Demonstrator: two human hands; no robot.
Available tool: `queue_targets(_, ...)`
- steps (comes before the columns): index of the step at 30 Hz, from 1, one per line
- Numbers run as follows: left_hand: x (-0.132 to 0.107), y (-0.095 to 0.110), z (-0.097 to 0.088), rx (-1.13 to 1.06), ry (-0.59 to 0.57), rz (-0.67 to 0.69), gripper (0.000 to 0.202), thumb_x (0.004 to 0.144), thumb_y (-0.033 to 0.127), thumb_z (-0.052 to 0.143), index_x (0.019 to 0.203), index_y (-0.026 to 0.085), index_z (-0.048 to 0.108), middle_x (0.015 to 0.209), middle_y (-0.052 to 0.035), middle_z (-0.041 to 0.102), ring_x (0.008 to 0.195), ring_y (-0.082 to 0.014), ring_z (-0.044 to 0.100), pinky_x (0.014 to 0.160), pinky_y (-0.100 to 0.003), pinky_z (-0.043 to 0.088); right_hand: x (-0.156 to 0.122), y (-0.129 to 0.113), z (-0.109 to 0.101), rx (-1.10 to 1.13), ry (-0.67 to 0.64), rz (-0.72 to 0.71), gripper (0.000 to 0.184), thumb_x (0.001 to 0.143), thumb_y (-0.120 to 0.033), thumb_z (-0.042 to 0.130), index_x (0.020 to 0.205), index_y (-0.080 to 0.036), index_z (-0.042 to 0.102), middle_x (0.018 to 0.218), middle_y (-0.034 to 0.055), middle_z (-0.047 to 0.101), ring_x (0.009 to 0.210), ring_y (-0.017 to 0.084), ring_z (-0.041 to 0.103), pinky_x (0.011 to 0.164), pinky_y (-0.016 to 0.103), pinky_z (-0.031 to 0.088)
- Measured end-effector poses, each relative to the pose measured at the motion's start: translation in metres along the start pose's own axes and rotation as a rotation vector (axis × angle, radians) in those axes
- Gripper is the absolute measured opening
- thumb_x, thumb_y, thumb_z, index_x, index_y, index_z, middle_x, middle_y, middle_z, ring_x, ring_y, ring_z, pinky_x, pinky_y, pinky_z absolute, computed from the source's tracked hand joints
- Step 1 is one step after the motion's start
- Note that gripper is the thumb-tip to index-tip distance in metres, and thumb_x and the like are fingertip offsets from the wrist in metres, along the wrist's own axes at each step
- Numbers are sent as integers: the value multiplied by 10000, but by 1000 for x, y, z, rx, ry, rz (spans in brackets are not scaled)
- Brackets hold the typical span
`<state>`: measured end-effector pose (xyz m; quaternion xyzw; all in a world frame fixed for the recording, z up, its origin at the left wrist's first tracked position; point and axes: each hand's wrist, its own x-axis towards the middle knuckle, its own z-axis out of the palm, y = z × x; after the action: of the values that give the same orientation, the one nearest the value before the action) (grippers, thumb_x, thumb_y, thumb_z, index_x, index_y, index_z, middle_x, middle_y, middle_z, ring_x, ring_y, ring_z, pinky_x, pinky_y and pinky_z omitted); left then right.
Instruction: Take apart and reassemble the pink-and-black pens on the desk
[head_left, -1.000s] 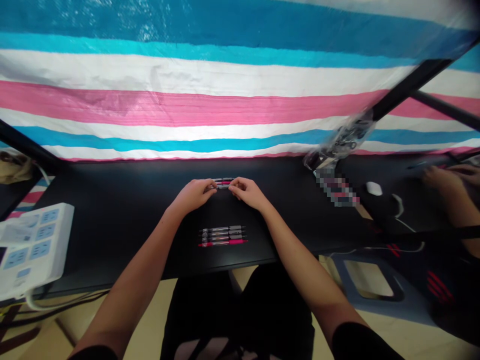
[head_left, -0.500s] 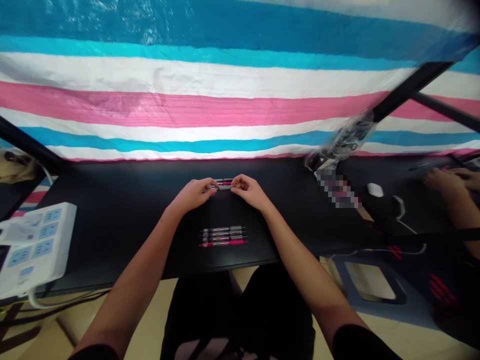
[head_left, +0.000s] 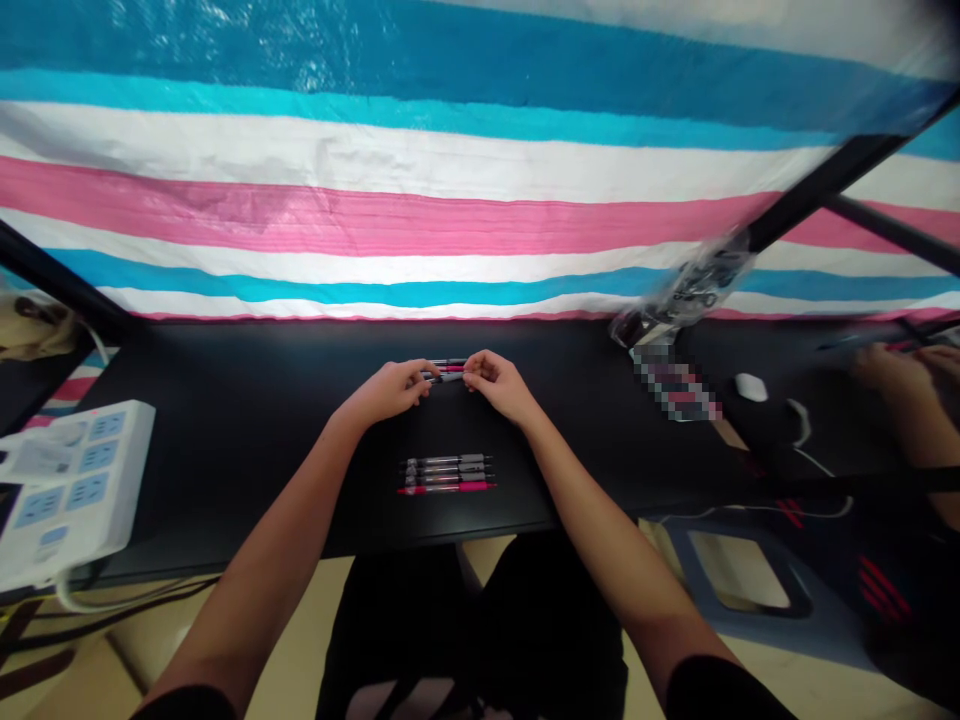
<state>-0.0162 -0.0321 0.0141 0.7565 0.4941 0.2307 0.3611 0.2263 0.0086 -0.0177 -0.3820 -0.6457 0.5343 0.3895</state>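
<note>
The grey-gripped pen (head_left: 452, 377) was toward the back of the black desk (head_left: 247, 430), beside other pens (head_left: 454, 369), between the left hand (head_left: 390, 390) and right hand (head_left: 499, 385). The hands stood apart, fingertips at its ends; I couldn't tell how tightly they pinched. It looked light, stiff and apt to roll, best taken by its grip. I could read no brand there, nor on the nearer row of pens (head_left: 450, 468).

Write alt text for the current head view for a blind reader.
A person's left hand and right hand are at opposite ends of a few pens on a black table. Nearer the person lies a row of pens, the nearest red; a white power strip sits at left, a striped sheet behind.
</note>
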Motion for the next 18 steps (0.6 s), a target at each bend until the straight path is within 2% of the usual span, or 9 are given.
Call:
queue_targets(8,0,-1,-3,-166,-9,-41,254,893,244,555,1116,172,652,872,-50,724,689,-151,695,696,-283,547,-1,-4,-1,57,61,19,332,739,-429,786,953,-216,648,769,-4,635,696,163,589,733,343,520)
queue_targets(14,0,3,-3,38,82,-29,167,833,228,586,986,187,640,849,-21,689,672,-146,609,694,-289,481,-1,-3,-4,133,79,61,352,780,-489,781,942,-187,702,717,8,664,644,149,595,696,330,522)
queue_targets(16,1,1,-3,72,101,-27,130,839,281,623,932,191,625,828,-17,671,685,-150,592,686,-285,463,0,-3,-4,176,103,76,382,781,-534,787,923,-193,687,711,12,680,656,154,621,680,317,529)
queue_targets(18,2,-1,-3,92,109,-42,184,857,373,655,877,196,606,799,-14,656,688,-155,581,669,-282,444,0,-2,-3,231,119,96,422,762,-572,805,908,-202,662,718,14,699,679,164,662,658,297,535)
